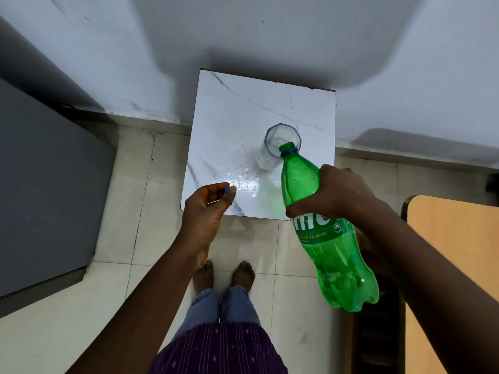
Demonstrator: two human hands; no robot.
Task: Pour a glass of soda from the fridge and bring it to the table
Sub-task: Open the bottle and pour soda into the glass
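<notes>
A clear glass (275, 147) stands on a small white marble-patterned table (229, 117), right of its middle. My right hand (334, 193) grips a green soda bottle (329, 238) around its upper body. The bottle is uncapped and tilted, its open mouth at the glass's near rim. My left hand (208, 206) hovers at the table's near left corner with its fingers curled, and a small blue cap (226, 190) shows between the fingertips. Whether liquid is in the glass is hard to tell.
A dark grey fridge (48, 190) stands to the left. A tan wooden tabletop (456, 265) lies at the right edge, with a dark chair below it. The small table stands against a white wall on a tiled floor. My feet are just in front of it.
</notes>
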